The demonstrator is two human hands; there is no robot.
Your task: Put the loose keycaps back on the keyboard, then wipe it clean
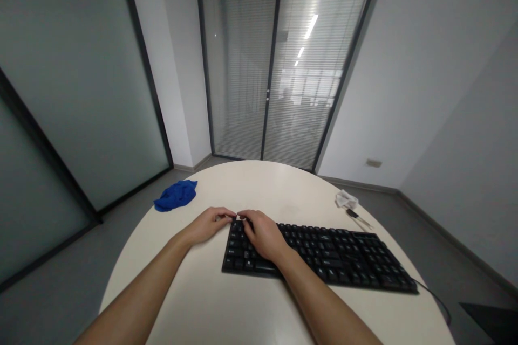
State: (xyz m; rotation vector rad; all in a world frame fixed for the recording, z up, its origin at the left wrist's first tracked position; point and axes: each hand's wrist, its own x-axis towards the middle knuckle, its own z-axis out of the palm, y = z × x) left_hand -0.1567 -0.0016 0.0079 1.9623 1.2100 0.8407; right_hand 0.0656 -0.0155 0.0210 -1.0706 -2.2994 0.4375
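A black keyboard (pixel 340 256) lies flat on the round cream table (pixel 210 302). At its far left corner, my left hand (pixel 208 225) has its thumb and fingertips brought together on the edge. My right hand (pixel 265 233) rests over the left part of the keys, palm down. Its bent fingers reach to the same corner, and its thumb stands apart from them with a gap between. The fingertips of both hands nearly meet there. Whether anything small is between them is too fine to tell. The keys under my right palm are hidden.
A crumpled blue cloth (pixel 176 195) lies at the table's left edge. On the right are a crumpled white tissue (pixel 347 199) and a small black-handled tool (pixel 353 214), perhaps tweezers or a brush. The keyboard's cable (pixel 435 297) hangs over the right edge.
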